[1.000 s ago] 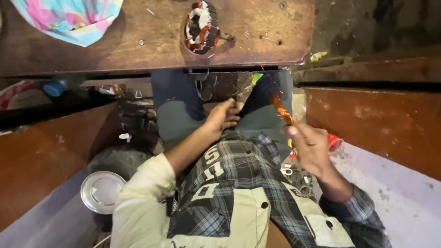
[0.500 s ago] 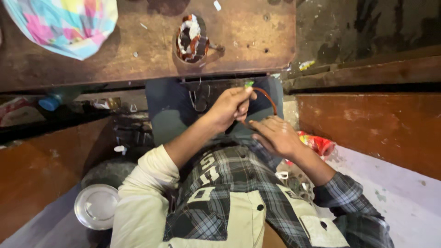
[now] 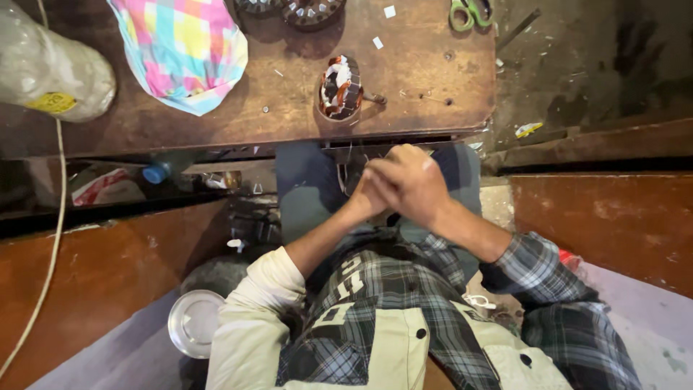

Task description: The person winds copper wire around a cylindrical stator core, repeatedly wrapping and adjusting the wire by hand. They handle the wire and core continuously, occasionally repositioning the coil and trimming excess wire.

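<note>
Over your lap, just below the bench (image 3: 433, 94) edge: both hands pressed together.

Your right hand (image 3: 411, 184) lies over your left hand (image 3: 368, 198), fingers curled shut against each other; what they enclose is hidden, so you cannot tell whether anything is gripped. The wound motor stator (image 3: 339, 87) stands alone on the bench, well apart from both hands, with a small tool touching its right side. Green-handled scissors (image 3: 469, 11) sit at the far edge; a bright checked cloth bag (image 3: 184, 50) lies to the left. A round metal lid (image 3: 193, 323) rests on the floor by your left elbow. Risk, as judged: anything small between your palms could slip into the dark gap under the bench if the grip loosens; the stator sits near the front edge, so a knee bump from below could tip it off.
</note>
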A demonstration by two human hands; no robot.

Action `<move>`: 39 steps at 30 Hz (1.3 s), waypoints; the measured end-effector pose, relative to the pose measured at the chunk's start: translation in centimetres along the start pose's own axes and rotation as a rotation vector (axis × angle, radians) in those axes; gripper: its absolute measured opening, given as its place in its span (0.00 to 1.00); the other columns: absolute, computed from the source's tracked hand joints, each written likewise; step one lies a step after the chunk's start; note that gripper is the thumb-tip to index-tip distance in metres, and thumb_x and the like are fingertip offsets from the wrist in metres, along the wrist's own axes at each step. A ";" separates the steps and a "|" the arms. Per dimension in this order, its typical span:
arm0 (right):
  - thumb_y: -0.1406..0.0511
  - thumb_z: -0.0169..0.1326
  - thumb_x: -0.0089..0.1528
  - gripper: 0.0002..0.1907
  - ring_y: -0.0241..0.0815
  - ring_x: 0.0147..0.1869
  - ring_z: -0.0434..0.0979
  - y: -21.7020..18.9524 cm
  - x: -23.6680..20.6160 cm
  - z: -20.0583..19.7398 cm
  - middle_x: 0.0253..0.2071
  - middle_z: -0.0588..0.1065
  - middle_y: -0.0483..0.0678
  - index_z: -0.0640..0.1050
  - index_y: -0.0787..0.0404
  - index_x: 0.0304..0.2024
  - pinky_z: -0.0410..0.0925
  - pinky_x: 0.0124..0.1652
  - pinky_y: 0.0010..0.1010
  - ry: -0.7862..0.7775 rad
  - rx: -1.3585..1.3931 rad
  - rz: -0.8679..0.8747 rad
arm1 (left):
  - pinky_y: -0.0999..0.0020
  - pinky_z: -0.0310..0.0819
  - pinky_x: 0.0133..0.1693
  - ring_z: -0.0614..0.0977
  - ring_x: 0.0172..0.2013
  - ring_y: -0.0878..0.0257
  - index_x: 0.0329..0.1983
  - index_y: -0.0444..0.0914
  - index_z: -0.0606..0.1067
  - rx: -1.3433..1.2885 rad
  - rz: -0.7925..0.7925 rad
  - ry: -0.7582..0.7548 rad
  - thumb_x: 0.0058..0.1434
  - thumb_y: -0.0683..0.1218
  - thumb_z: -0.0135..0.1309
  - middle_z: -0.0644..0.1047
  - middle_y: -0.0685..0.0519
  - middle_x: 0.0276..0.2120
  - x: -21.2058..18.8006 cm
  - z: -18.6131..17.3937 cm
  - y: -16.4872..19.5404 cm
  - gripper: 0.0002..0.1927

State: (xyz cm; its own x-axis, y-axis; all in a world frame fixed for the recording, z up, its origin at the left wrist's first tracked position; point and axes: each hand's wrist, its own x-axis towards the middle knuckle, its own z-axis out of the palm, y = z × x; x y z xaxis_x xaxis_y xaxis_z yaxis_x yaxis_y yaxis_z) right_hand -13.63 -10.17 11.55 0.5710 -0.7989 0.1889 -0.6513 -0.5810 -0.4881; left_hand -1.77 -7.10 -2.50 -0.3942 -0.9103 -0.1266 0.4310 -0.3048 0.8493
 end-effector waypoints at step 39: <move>0.62 0.64 0.61 0.26 0.55 0.50 0.77 4.8 -4.5 1.6 0.46 0.78 0.58 0.76 0.73 0.56 0.67 0.55 0.43 0.232 -0.249 -0.318 | 0.72 0.49 0.17 0.54 0.10 0.70 0.30 0.38 0.69 -0.486 -0.180 0.179 0.75 0.53 0.45 0.55 0.61 0.10 0.3 -1.8 5.9 0.19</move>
State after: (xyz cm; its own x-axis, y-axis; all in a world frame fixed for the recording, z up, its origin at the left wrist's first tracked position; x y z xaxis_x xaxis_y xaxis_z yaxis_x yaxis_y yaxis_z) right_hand -18.56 -9.08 7.02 0.6535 -0.5720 0.4957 -0.5782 -0.7999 -0.1606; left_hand 2.08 -9.66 1.58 -0.3707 -0.8522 -0.3691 0.7115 -0.5161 0.4770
